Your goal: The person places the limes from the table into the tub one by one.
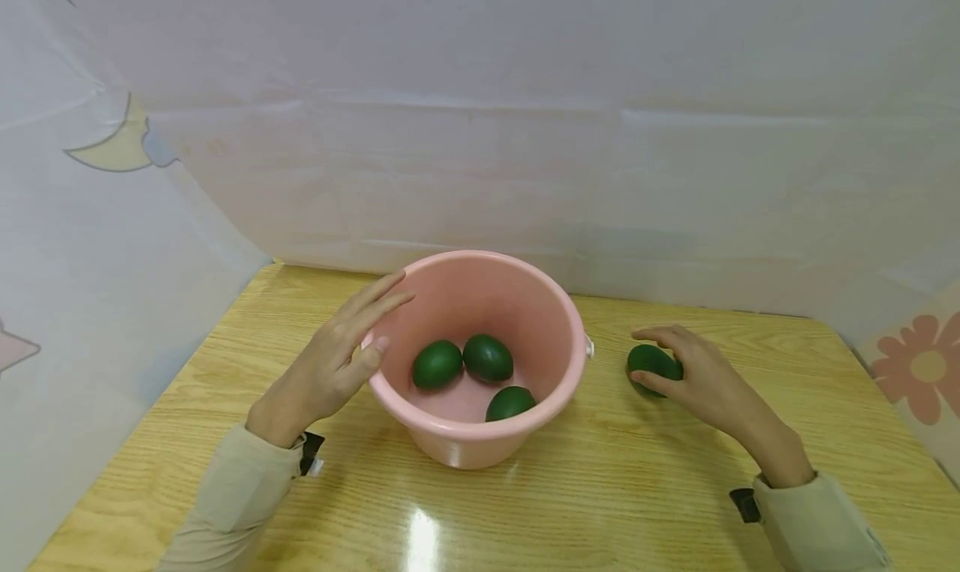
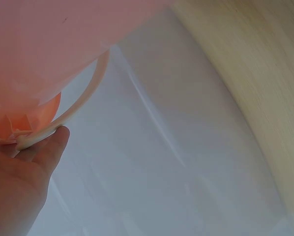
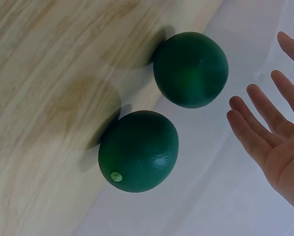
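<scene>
A pink bucket (image 1: 457,455) stands upright, holding three dark green, egg-shaped fruits; one of them (image 1: 437,365) lies at the left of its floor. At the bucket's left rim, my left hand (image 1: 330,368) has its fingers extended. In the left wrist view its fingertips are right at the pale handle (image 2: 85,93). My right hand (image 1: 701,380) hovers over a green fruit (image 1: 649,362), thumb and fingers spread around it. The right wrist view shows straight fingers apart from two green fruits on the table, the nearer one (image 3: 139,152) with a pale stem spot.
The wooden table (image 1: 615,505) runs back to a pale sheet (image 1: 480,172) hanging behind it. Similar sheeting with printed shapes stands at both sides. A white handle fitting (image 1: 589,348) juts from the bucket's right side.
</scene>
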`<state>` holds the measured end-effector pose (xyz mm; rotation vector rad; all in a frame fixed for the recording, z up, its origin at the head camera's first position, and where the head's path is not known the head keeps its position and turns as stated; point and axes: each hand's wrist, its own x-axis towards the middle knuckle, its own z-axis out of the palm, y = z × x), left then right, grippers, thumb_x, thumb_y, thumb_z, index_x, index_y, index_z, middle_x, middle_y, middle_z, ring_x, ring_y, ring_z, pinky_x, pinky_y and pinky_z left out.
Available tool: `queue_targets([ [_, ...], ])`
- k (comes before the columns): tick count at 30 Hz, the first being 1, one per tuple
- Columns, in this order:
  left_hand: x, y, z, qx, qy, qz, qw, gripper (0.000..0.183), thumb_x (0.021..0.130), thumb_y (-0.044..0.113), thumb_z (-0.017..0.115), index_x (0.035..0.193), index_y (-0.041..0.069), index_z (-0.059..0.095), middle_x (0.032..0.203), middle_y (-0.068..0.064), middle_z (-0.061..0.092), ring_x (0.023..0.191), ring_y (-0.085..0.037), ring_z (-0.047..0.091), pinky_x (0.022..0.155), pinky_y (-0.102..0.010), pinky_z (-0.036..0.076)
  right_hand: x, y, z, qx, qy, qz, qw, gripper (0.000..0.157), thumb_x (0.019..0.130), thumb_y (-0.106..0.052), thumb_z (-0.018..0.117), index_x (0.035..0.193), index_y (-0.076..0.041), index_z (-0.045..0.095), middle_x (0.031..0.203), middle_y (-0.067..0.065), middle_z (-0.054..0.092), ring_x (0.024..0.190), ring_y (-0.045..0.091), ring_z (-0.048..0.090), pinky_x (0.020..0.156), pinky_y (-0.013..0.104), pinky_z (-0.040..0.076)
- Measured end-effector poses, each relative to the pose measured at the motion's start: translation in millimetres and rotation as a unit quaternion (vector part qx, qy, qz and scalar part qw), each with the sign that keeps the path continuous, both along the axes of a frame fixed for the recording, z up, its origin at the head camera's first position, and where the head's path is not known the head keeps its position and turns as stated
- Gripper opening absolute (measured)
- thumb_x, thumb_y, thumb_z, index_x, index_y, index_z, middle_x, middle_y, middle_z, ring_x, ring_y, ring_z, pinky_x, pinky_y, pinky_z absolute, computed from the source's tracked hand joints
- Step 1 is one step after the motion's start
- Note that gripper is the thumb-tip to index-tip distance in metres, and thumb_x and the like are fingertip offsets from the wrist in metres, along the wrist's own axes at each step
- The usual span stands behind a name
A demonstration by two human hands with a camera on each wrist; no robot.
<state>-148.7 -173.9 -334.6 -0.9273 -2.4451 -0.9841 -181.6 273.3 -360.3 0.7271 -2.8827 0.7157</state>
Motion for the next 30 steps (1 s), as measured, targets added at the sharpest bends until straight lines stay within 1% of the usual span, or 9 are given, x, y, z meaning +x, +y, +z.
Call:
queue_targets([
  [5,-0.3,0,-0.1,0.001,0.000,-0.001,1.0000,0.050,0.097,0.017,0.045,0.147,0.010,0.047,0.162,-0.009,0.031,0.148,-0.031,0.031,0.110,-0.063,0.034,-1.5,3,-3.3,-0.003,-0.004,-0.002,1.000,0.053,0.088,-0.021,0.074,0.134,-0.001,0.056,0.135,0.024,0.056,0.114,0.049,0.058,0.089,0.061,0.049],
  [10,-0.3,0,-0.5,0.003,-0.001,-0.002,1.0000,0.051,0.097,0.017,0.046,0.147,0.010,0.047,0.162,-0.009,0.031,0.148,-0.031,0.031,0.110,-0.062,0.034,-3.3,6,-6.2,-0.002,-0.011,-0.004,1.000,0.054,0.089,-0.023,0.074,0.134,-0.001,0.056,0.135,0.025,0.056,0.112,0.050,0.057,0.087,0.061,0.049],
  [15,-0.3,0,-0.6,0.002,0.001,-0.002,1.0000,0.050,0.098,0.017,0.046,0.147,0.010,0.047,0.162,-0.009,0.031,0.149,-0.031,0.031,0.111,-0.062,0.033,-5.3,8,-8.6,0.005,-0.018,-0.014,1.000,0.054,0.089,-0.023,0.074,0.134,0.000,0.056,0.135,0.026,0.056,0.112,0.049,0.057,0.087,0.061,0.050],
  [23,0.1,0,-0.7,0.000,0.002,-0.001,1.0000,0.049,0.099,0.019,0.045,0.148,0.010,0.046,0.162,-0.009,0.030,0.149,-0.031,0.031,0.111,-0.062,0.034,-8.2,10,-10.9,0.018,-0.022,-0.020,0.999,0.057,0.087,-0.025,0.076,0.133,0.003,0.057,0.133,0.029,0.056,0.110,0.050,0.058,0.086,0.060,0.051],
  [30,0.0,0,-0.5,-0.001,0.005,-0.001,1.0000,0.049,0.099,0.017,0.046,0.147,0.010,0.047,0.162,-0.009,0.031,0.148,-0.031,0.031,0.111,-0.062,0.033,-9.6,12,-14.3,0.024,-0.039,-0.029,0.999,0.060,0.087,-0.026,0.076,0.135,0.004,0.055,0.134,0.033,0.053,0.110,0.050,0.057,0.083,0.058,0.052],
])
